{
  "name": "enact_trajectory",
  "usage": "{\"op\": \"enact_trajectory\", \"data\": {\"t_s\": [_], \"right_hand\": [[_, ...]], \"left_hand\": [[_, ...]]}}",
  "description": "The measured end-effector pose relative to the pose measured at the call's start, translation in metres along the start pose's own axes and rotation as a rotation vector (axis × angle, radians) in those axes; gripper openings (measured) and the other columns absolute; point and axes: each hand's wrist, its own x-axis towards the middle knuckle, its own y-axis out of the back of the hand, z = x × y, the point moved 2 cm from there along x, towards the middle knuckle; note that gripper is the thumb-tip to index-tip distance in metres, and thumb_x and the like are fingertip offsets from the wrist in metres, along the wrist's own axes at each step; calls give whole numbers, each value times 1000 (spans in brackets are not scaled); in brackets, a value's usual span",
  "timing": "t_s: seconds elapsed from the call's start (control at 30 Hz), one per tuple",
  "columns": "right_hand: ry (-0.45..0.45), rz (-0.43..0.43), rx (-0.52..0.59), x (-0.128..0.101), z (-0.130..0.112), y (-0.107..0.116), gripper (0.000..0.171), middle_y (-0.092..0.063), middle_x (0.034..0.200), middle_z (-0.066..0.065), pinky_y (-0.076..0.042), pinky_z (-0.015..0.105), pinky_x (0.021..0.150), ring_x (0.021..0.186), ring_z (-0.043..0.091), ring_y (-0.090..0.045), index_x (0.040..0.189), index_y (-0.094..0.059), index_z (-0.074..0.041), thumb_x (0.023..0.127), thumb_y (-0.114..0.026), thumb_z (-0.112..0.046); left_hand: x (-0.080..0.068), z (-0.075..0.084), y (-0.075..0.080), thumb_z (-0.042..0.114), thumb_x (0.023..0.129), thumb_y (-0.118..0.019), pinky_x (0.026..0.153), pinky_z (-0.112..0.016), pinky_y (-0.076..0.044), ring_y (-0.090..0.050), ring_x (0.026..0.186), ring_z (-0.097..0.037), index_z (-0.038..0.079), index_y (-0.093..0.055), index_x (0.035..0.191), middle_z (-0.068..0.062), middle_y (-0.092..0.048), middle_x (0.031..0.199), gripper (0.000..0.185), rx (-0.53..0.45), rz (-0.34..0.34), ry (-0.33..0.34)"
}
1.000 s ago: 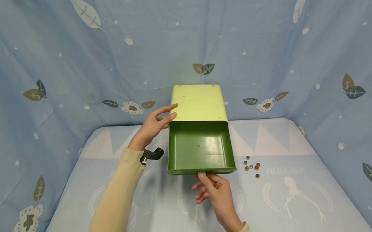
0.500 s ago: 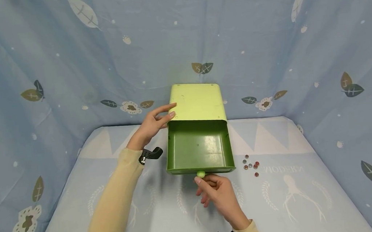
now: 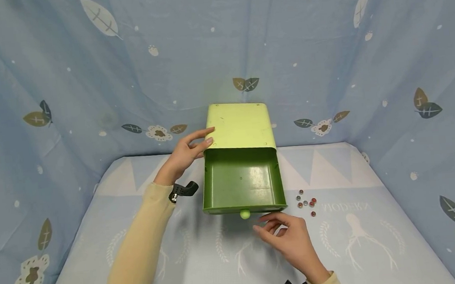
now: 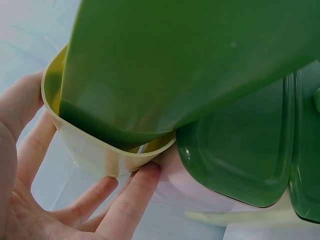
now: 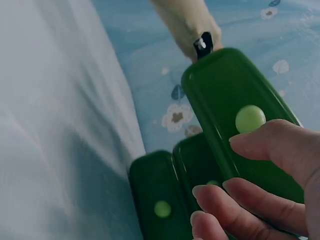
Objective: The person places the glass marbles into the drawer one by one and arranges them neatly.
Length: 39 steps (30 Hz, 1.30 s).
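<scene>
A pale green drawer box (image 3: 240, 125) stands at the back of the table, with its dark green top drawer (image 3: 240, 181) pulled out toward me. My left hand (image 3: 191, 150) rests against the box's left edge, thumb along the top; in the left wrist view its straight fingers (image 4: 131, 194) lie under the casing rim (image 4: 95, 150). My right hand (image 3: 273, 226) hovers just right of and below the drawer's round pale knob (image 3: 244, 213), fingers loosely curled and holding nothing. In the right wrist view the fingertips (image 5: 280, 145) are beside that knob (image 5: 250, 118).
Several small red and grey beads (image 3: 306, 202) lie on the patterned cloth right of the drawer. Two lower drawers (image 5: 165, 195) are closed. Blue leaf-print fabric walls (image 3: 48, 107) enclose the table on three sides.
My right hand let go of the drawer knob and drew back to the right and toward me. The drawer stays pulled out, and the left hand has not moved.
</scene>
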Motion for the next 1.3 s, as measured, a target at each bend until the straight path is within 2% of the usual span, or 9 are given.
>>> {"op": "enact_trajectory", "data": {"t_s": [0.17,0.5,0.77,1.03,1.3], "right_hand": [[36,59,-86,0,5,9,20,-73,78,-11,-60,29,60,69,13,-69,99,-84,-26,87,-97,-18],[110,137,-214,1,17,22,21,-71,73,-15,-59,25,57,63,7,-67,93,-83,-21,84,-97,-8],[120,258,-337,0,30,41,23,-70,70,-18,-53,18,56,60,4,-66,94,-85,-18,81,-98,-5],[154,324,-423,-3,37,52,21,-70,69,-16,-48,15,56,59,4,-64,98,-86,-11,82,-97,-5],[135,368,-471,-3,46,60,21,-72,71,-12,-46,14,54,58,6,-66,100,-86,-9,82,-97,-7]], "left_hand": [[0,-1,0,41,111,-70,120,-55,-46,-56,141,-30,33,-60,160,2,-44,167,50,0,3,1],[1,0,-1,42,111,-69,120,-55,-46,-56,141,-29,35,-61,159,5,-45,167,49,2,-8,-18],[2,2,-3,42,111,-69,119,-55,-47,-57,140,-29,35,-61,159,4,-45,167,49,4,-2,-11],[1,1,-1,41,111,-69,120,-55,-46,-56,142,-28,35,-60,159,5,-44,167,49,2,-6,-5],[-1,0,-1,40,112,-68,120,-56,-45,-56,142,-30,34,-60,160,2,-43,167,49,1,-5,-7]]}}
